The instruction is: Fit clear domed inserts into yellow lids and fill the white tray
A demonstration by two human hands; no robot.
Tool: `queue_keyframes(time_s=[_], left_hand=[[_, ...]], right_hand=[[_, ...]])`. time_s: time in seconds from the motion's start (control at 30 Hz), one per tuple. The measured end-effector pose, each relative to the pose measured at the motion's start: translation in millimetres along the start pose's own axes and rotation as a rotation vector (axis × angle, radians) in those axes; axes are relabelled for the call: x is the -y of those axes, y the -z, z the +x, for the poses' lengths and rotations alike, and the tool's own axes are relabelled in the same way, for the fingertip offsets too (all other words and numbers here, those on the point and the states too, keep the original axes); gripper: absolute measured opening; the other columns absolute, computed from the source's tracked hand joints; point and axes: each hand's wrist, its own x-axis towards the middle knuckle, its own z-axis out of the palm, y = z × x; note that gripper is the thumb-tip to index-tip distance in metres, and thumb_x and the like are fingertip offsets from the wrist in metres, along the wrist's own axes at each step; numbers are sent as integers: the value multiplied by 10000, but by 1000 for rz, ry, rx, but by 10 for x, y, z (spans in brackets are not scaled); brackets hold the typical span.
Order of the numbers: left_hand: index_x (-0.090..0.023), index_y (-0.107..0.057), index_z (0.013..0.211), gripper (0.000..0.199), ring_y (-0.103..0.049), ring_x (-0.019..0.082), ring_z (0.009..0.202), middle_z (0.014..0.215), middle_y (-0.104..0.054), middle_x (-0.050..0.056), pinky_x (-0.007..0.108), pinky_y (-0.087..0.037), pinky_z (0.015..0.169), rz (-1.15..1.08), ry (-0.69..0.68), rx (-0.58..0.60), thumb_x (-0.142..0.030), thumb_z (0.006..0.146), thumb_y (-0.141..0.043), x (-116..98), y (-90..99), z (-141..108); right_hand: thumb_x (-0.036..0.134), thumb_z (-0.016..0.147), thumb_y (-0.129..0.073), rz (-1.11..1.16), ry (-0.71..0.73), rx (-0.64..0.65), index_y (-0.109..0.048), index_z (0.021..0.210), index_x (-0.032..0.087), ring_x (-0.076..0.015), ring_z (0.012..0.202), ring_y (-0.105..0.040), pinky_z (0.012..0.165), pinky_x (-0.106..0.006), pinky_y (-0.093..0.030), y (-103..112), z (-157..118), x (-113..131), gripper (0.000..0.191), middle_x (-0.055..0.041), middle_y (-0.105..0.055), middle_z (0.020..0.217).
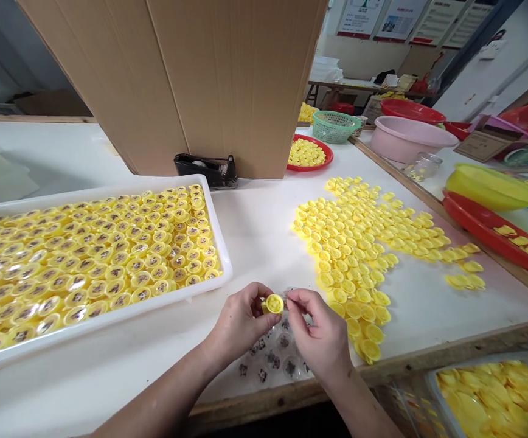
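My left hand (241,316) pinches a small yellow plastic cup (274,303) by its side, its round opening turned towards me. Close beside it on the right, my right hand (319,328) has its thumb and forefinger pressed together, apparently on a small clear piece that is hard to make out. Below both hands lie several clear round discs with dark printed figures (273,360), partly covered by the right hand. Many loose yellow cups (350,243) spread over the white table just right of my hands.
At the left stands a white tray (224,267) filled with yellow cups bearing printed discs. Behind it are a black tape dispenser (207,170) and a tall cardboard box (227,79). Red plate (328,159), pink basin (410,140) and wooden table edge (455,347) lie rightward.
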Motion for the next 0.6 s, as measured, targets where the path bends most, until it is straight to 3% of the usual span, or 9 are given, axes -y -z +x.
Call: queue_keyframes(time_s=[0.2, 0.33, 0.43, 0.6], left_hand=[[-151, -596, 865, 205, -490, 107, 591, 716, -624, 10, 215, -388, 535, -136, -25, 44, -237, 687, -651, 35, 61, 9], [-153, -613, 874, 196, -480, 95, 592, 769, -644, 18, 212, -391, 548, -126, -77, 56, -215, 693, -654, 25, 79, -18], [-155, -615, 872, 190, -495, 95, 597, 770, -651, 19, 213, -396, 556, -154, -93, 67, -217, 699, -663, 15, 85, -37], [-156, -591, 875, 200, -573, 125, 691, 805, -648, 34, 225, -435, 604, -433, -90, 169, -270, 731, -671, 42, 57, -35]], right_hand=[[100, 819, -525, 103, 148, 197, -555, 905, 218, -194, 1044, -578, 889, -312, -466, 64, 50, 51, 149, -76, -619, 1094], [154, 823, -592, 146, 99, 227, -574, 859, 223, -175, 923, -616, 819, -290, -491, 116, 93, 86, 79, -48, -650, 996], [183, 807, -629, 124, 10, 258, -589, 935, 238, -148, 760, -619, 694, -254, -511, 149, 124, 117, 145, -12, -655, 887], [160, 795, -621, 70, 23, 356, -592, 1007, 251, -135, 726, -605, 663, -240, -512, 211, 171, 139, 233, -6, -640, 920]])
